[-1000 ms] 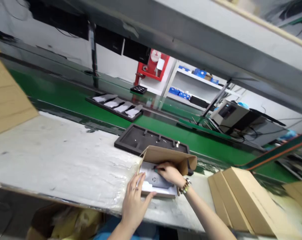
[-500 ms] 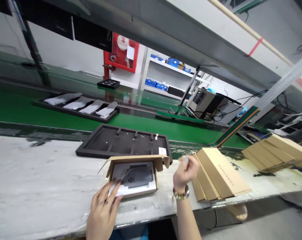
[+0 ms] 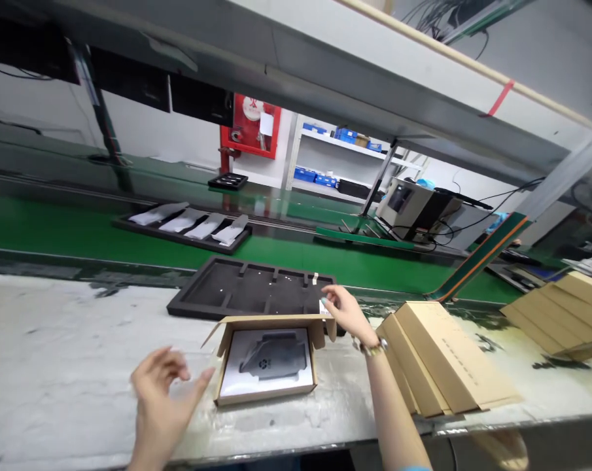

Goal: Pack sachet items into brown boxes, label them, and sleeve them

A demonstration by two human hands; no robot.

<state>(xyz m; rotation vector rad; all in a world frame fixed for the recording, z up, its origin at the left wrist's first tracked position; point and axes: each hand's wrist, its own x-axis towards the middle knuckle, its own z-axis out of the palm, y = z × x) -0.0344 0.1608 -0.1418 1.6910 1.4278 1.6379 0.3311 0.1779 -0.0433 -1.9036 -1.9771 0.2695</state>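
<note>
Left hand (image 3: 163, 392): empty, fingers parted, beside the open carton (image 3: 266, 391). Right hand (image 3: 347, 313): loosely open near the right end of the lid (image 3: 271, 321); contact cannot be told. Carton lies between the hands; probably light, stiff-walled, with pliable flaps (image 3: 318, 335); best held by its 2 side walls (image 3: 314, 367).

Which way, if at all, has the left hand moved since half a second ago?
Yes, leftward. Judged against the black tray, the left hand has shifted left, from touching the open box to just off its left side.
</note>
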